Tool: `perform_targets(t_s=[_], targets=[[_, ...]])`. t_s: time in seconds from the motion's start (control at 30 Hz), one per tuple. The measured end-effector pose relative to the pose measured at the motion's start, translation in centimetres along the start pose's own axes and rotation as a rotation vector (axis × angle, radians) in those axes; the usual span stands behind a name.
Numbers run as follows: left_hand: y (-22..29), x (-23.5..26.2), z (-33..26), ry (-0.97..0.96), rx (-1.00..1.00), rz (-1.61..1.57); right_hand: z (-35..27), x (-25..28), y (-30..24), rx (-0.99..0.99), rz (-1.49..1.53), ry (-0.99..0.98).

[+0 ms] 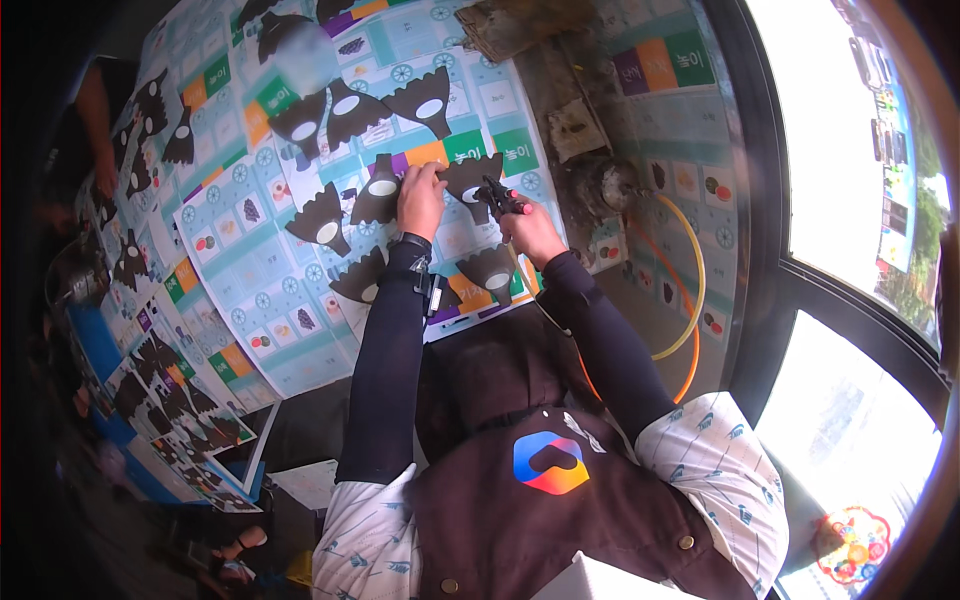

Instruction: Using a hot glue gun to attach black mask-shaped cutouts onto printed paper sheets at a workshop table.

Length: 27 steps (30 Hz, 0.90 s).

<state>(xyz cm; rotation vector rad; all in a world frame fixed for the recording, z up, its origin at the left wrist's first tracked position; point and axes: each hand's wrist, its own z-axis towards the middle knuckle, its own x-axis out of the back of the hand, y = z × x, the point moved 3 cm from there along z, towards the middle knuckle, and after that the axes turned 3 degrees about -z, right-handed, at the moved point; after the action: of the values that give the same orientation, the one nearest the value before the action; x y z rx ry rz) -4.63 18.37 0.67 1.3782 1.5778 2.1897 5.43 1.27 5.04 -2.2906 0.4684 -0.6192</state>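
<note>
My right hand (535, 232) is wrapped round a black pistol-shaped tool (497, 198) with red parts by its grip. The tool's tip hangs over a black fan-shaped piece (465, 172) with a scalloped edge and a pale oval on it. At that piece's left edge, my left hand (421, 205) has its fingers bent and closed; the fingertips meet the edge. Another such piece (377, 190) lies just left of this hand. More of them surround my arms, including one (487, 270) below the tool and one (322, 222) farther left.
Printed light-blue sheets (250, 290) cover the table. A yellow hose (697, 270) and an orange hose (690, 345) curve down on the right, beside a dirty round fitting (610, 185). Brown folded material (510, 25) lies at the far edge. Another person's arm (97, 125) reaches in at left.
</note>
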Motion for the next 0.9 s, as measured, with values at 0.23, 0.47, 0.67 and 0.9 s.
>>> perform_targets(t_s=[0.23, 0.47, 0.67, 0.9], targets=[[0.0, -0.3, 0.2, 0.006, -0.012, 0.013, 0.6, -0.5, 0.4, 0.007, -0.013, -0.038], [-0.2, 0.0, 0.1, -0.004, -0.006, -0.006, -1.1, 0.4, -0.2, -0.080, 0.000, -0.078], [0.1, 0.0, 0.1, -0.023, 0.013, 0.010, -0.7, 0.8, -0.3, -0.080, -0.035, -0.051], [0.1, -0.2, 0.2, -0.038, 0.033, 0.017, 0.8, 1.0, 0.7, -0.014, -0.032, 0.029]])
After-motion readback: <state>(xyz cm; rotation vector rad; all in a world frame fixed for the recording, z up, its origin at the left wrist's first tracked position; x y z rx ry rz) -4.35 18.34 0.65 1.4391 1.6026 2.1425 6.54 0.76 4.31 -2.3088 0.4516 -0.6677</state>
